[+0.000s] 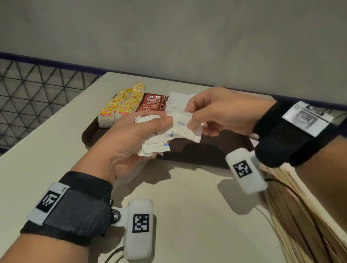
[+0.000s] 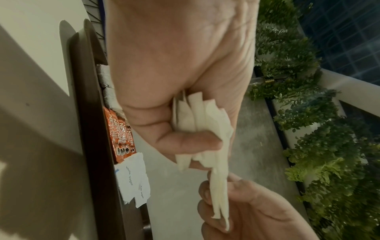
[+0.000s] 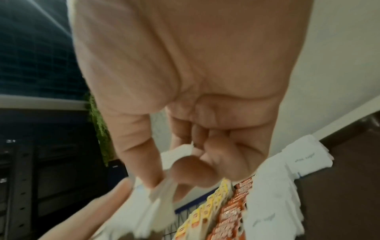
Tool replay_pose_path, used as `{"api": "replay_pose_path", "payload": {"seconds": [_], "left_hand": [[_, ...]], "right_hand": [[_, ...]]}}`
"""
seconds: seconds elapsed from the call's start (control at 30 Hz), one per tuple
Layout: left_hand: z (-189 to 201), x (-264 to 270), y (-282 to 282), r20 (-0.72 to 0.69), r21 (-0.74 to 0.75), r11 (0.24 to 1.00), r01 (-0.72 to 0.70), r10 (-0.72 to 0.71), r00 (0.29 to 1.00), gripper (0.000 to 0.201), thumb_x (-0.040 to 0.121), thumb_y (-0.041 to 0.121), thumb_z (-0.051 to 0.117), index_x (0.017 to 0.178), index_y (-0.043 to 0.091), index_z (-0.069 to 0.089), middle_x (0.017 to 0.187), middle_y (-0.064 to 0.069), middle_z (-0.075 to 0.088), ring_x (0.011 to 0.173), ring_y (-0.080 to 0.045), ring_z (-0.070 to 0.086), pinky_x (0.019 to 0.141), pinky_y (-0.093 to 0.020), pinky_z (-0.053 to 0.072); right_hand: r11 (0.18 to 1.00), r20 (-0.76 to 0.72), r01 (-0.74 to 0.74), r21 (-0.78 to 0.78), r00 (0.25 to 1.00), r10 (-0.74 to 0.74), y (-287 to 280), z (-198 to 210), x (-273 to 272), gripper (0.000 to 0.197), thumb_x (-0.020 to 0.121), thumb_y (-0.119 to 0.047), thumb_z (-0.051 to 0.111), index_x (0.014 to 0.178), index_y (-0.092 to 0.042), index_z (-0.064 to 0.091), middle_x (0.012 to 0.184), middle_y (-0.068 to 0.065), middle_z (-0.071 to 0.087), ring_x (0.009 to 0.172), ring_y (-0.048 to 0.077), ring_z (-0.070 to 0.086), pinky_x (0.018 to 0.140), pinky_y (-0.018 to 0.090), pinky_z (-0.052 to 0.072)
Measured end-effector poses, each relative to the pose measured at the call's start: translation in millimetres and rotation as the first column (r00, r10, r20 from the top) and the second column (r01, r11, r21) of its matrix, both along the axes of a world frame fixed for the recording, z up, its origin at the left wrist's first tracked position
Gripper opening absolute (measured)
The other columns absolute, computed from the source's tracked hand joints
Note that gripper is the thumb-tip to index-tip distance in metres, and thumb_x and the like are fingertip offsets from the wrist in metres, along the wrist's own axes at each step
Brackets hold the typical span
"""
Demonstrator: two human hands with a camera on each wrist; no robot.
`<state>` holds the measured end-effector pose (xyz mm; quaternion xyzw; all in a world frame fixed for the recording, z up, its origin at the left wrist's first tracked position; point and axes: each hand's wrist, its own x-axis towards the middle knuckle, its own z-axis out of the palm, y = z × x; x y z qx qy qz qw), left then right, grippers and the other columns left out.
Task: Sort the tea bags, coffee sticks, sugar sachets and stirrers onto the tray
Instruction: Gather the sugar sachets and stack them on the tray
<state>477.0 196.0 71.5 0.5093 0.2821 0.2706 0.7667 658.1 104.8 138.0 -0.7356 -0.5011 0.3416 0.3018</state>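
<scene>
My left hand (image 1: pixel 146 130) grips a crumpled bundle of white sugar sachets (image 1: pixel 155 146) above the near side of the brown tray (image 1: pixel 202 149). My right hand (image 1: pixel 192 116) pinches a couple of sachets (image 1: pixel 180 126) at the bundle's right end between thumb and fingers; the left wrist view shows them (image 2: pixel 220 194) edge-on. On the tray's far side lie rows of yellow tea bags (image 1: pixel 122 103), red coffee sticks (image 1: pixel 153 103) and a pile of white sugar sachets (image 1: pixel 177 100). Wooden stirrers (image 1: pixel 296 214) lie on the table at the lower right, under my right forearm.
The tray sits on a pale table (image 1: pixel 41 157) near its far edge, against a grey wall. A wire-mesh railing (image 1: pixel 12 95) runs to the left beyond the table. Bare tabletop lies between my wrists in front of the tray.
</scene>
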Motion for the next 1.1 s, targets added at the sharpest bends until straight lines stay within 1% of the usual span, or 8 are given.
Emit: {"api": "replay_pose_path", "payload": {"seconds": [0.13, 0.3, 0.43, 0.53, 0.7, 0.83, 0.93, 1.1], "left_hand": [[-5, 2, 8, -0.039, -0.130, 0.984, -0.122, 0.118, 0.992, 0.016, 0.088, 0.027, 0.080, 0.100, 0.020, 0.073, 0.080, 0.002, 0.080, 0.063, -0.009, 0.073, 0.043, -0.019, 0.048], [-9, 1, 22, 0.028, -0.349, 0.911, -0.218, 0.243, 0.970, 0.024, 0.094, 0.012, 0.069, 0.117, 0.006, 0.067, 0.093, -0.016, 0.079, 0.077, -0.029, 0.079, 0.041, -0.023, 0.053], [-7, -1, 23, 0.085, -0.414, 0.894, -0.171, 0.225, 0.971, 0.028, 0.095, -0.001, 0.055, 0.123, 0.002, 0.060, 0.106, -0.027, 0.075, 0.080, -0.041, 0.078, 0.046, -0.030, 0.058], [-3, 0, 20, 0.091, -0.411, 0.905, -0.114, 0.165, 0.982, 0.025, 0.097, -0.001, 0.051, 0.120, 0.002, 0.058, 0.106, -0.028, 0.073, 0.078, -0.041, 0.078, 0.044, -0.030, 0.057], [-5, 1, 18, 0.064, -0.413, 0.900, -0.135, 0.176, 0.982, 0.027, 0.095, -0.002, 0.055, 0.121, 0.003, 0.062, 0.104, -0.026, 0.075, 0.078, -0.041, 0.078, 0.043, -0.030, 0.056], [-5, 3, 18, 0.053, -0.402, 0.898, -0.176, 0.215, 0.975, 0.025, 0.094, -0.002, 0.058, 0.117, 0.003, 0.065, 0.091, -0.022, 0.077, 0.069, -0.033, 0.079, 0.043, -0.029, 0.056], [-4, 5, 16, 0.069, -0.382, 0.908, -0.172, 0.213, 0.975, 0.025, 0.094, -0.003, 0.058, 0.117, 0.004, 0.065, 0.074, -0.017, 0.078, 0.061, -0.029, 0.077, 0.043, -0.029, 0.056], [-2, 6, 13, 0.072, -0.370, 0.913, -0.171, 0.212, 0.975, 0.024, 0.093, -0.004, 0.058, 0.116, 0.002, 0.064, 0.075, -0.019, 0.078, 0.063, -0.031, 0.078, 0.044, -0.030, 0.057]], "right_hand": [[0.994, 0.236, 0.107, 0.012, 0.966, -0.107, 27, 20, 48, 0.011, 0.090, 0.000, 0.068, 0.099, -0.002, 0.063, 0.087, 0.025, 0.065, 0.061, 0.019, 0.056, 0.061, 0.035, 0.043], [0.952, 0.503, 0.249, -0.177, 0.855, -0.130, 63, -7, 105, 0.022, 0.092, -0.003, 0.066, 0.113, 0.000, 0.061, 0.084, 0.021, 0.072, 0.064, 0.023, 0.065, 0.058, 0.029, 0.050], [0.934, 0.503, 0.245, -0.261, 0.860, -0.085, 88, -34, 112, 0.018, 0.097, -0.003, 0.059, 0.114, 0.003, 0.057, 0.088, 0.025, 0.073, 0.075, 0.033, 0.071, 0.059, 0.034, 0.054], [0.929, 0.517, 0.288, -0.234, 0.846, -0.132, 105, -44, 116, 0.012, 0.094, -0.001, 0.060, 0.106, -0.001, 0.058, 0.095, 0.024, 0.072, 0.081, 0.036, 0.074, 0.076, 0.043, 0.061], [0.919, 0.439, 0.321, -0.229, 0.877, -0.197, 119, -56, 120, 0.011, 0.096, -0.003, 0.061, 0.103, 0.002, 0.056, 0.083, 0.022, 0.069, 0.073, 0.033, 0.070, 0.068, 0.040, 0.059], [0.914, 0.459, 0.349, -0.207, 0.860, -0.224, 122, -59, 122, 0.035, 0.089, -0.018, 0.075, 0.102, 0.011, 0.060, 0.086, 0.026, 0.074, 0.069, 0.032, 0.070, 0.070, 0.040, 0.060], [0.903, 0.502, 0.381, -0.198, 0.831, -0.241, 122, -59, 121, 0.059, 0.083, -0.030, 0.082, 0.116, 0.006, 0.047, 0.089, 0.024, 0.074, 0.068, 0.032, 0.069, 0.066, 0.040, 0.059], [0.910, 0.551, 0.354, -0.215, 0.813, -0.187, 123, -61, 117, 0.072, 0.080, -0.035, 0.086, 0.120, 0.001, 0.038, 0.086, 0.021, 0.074, 0.060, 0.026, 0.065, 0.072, 0.044, 0.061]]}}
